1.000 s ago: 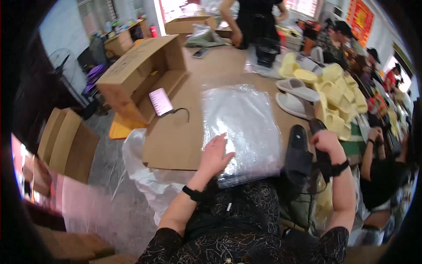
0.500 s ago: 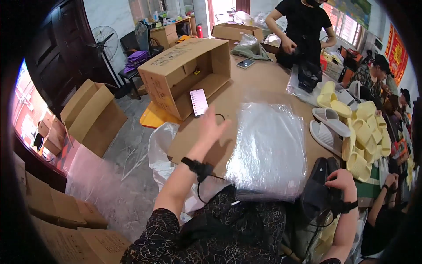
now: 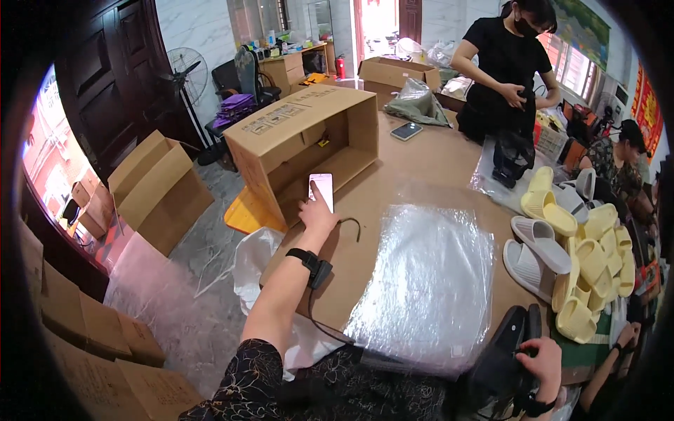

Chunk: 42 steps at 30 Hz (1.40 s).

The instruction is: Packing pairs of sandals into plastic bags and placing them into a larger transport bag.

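Observation:
My left hand (image 3: 317,216) lies at a phone with a lit screen (image 3: 323,186), which leans at the mouth of a cardboard box laid on its side (image 3: 309,116). The index finger is stretched out on the screen and nothing is grasped. At the table's near right, my right hand (image 3: 542,361) is closed on a black slipper (image 3: 507,333). A second black slipper lies against it, partly hidden by the hand. Between my hands spreads a stack of clear plastic bags (image 3: 428,281). A dark cable (image 3: 357,228) curls beside my left wrist.
Yellow slippers (image 3: 597,259) are piled at the right, beside grey slippers (image 3: 530,266). Another phone (image 3: 407,131) lies farther back, near a grey bag (image 3: 418,105). A person in black (image 3: 505,70) stands across the table. Open cartons (image 3: 158,196) stand on the floor at left.
My left hand has gone from hovering spread near the phone to touching its screen with the index finger. My right hand stays on the black slipper. The view has shifted slightly.

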Motion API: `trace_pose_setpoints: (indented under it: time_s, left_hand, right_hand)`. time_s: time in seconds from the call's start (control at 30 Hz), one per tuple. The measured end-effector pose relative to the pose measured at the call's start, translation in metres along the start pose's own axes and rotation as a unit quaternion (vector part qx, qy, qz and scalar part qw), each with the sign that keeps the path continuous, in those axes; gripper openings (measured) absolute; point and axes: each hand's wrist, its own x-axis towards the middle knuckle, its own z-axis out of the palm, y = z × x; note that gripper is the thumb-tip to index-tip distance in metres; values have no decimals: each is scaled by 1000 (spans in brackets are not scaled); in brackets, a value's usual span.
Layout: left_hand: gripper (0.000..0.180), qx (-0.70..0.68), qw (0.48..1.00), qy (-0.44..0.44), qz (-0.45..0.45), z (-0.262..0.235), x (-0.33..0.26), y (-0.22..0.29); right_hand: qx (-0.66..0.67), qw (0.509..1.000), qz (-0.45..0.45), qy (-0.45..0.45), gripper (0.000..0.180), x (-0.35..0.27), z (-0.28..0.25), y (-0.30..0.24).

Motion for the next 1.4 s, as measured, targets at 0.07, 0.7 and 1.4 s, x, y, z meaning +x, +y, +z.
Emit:
trace_pose_setpoints:
  time_s: [0.07, 0.7, 1.4]
  left_hand:
    - [116, 18, 999, -34, 11, -2, 16, 2]
    - [86, 7, 950, -68, 304, -1, 36, 65]
    - [69, -156, 740, -240, 608, -43, -258, -5]
  right_hand:
    - [-8, 1000, 9, 0, 29, 1, -2, -4]
    - [-7, 999, -9, -34, 20, 3, -5, 3]
    - [-93, 989, -12, -118, 50, -26, -6, -12]
